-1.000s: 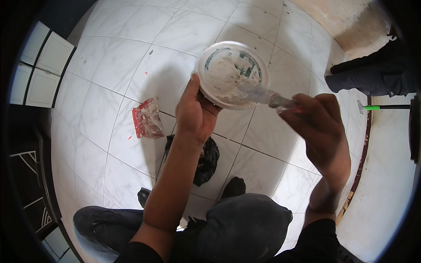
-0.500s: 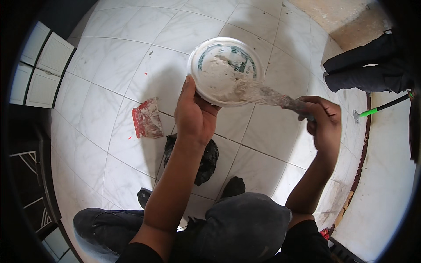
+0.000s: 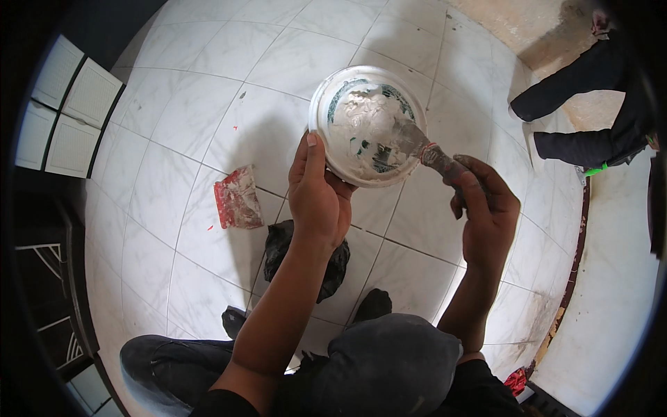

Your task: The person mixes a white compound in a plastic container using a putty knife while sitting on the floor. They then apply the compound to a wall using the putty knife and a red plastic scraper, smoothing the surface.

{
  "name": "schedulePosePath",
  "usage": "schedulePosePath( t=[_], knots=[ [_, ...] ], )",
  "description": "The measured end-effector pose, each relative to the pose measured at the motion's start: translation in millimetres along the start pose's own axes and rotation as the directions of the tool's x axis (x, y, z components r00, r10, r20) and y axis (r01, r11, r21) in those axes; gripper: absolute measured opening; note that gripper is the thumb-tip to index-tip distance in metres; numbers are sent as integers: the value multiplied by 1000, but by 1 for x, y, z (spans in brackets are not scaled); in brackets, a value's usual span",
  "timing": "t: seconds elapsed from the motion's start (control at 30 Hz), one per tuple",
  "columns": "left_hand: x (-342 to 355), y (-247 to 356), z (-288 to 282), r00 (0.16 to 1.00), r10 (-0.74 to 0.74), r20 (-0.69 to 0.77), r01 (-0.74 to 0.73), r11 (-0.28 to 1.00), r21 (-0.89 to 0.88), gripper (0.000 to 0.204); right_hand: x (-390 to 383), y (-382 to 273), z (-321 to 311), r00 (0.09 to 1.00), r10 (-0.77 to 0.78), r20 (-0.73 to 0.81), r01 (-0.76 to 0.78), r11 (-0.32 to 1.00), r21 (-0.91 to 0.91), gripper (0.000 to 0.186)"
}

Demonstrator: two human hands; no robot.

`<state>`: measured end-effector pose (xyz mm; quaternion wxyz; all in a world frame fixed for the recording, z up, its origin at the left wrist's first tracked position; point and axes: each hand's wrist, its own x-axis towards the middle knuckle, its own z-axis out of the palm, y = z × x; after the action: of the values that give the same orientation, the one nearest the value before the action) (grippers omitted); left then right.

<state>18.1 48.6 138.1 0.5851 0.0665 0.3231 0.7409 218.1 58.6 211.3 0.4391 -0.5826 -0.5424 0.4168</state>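
My left hand (image 3: 321, 193) grips the rim of a round white bucket lid (image 3: 321, 132) from its lower left side, thumb on the edge. A pale wet paste (image 3: 368, 115) is smeared over the lid's printed green-and-white face. My right hand (image 3: 490, 208) is closed round the handle of a putty knife (image 3: 434, 157), which is crusted with dried paste. The knife's blade lies against the right part of the lid, touching the paste. Below the lid, a black plastic bag (image 3: 333, 267) sits on the floor, partly hidden by my left forearm.
A paste-stained red flat scraper (image 3: 238, 198) lies on the white tiled floor (image 3: 194, 104) to the left. Another person (image 3: 583, 118) in dark trousers stands at the far right beside the wall, near a green-handled tool (image 3: 595, 169). White-doored cabinets (image 3: 76, 111) stand at the left.
The putty knife has moved farther onto the lid, its blade now showing and the paste spread differently. My right hand came left and down. The other person stepped, shifting the green-handled tool.
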Motion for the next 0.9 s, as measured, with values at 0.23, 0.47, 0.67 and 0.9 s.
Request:
schedulePosePath(
  t=[0.23, 0.47, 0.67, 0.9],
  knots=[
    [-7, 3, 12, 999, 48, 14, -48, 999, -20, 42, -19, -32, 28, 658, -684, 316, 714, 433, -550, 29],
    [-8, 2, 14, 999, 10, -39, -14, 997, -78, 44, -38, 17, 46, 451, -642, 620, 834, 57, -548, 39],
    [-1, 4, 4, 997, -20, -72, 14, 995, -95, 47, -28, 11, 9, 502, -622, 600, 845, 207, -493, 40],
    [4, 6, 2, 999, -29, -43, 24, 993, -112, 45, -17, 8, -9, 776, -584, 238, 629, 697, -345, 46]
  ],
)
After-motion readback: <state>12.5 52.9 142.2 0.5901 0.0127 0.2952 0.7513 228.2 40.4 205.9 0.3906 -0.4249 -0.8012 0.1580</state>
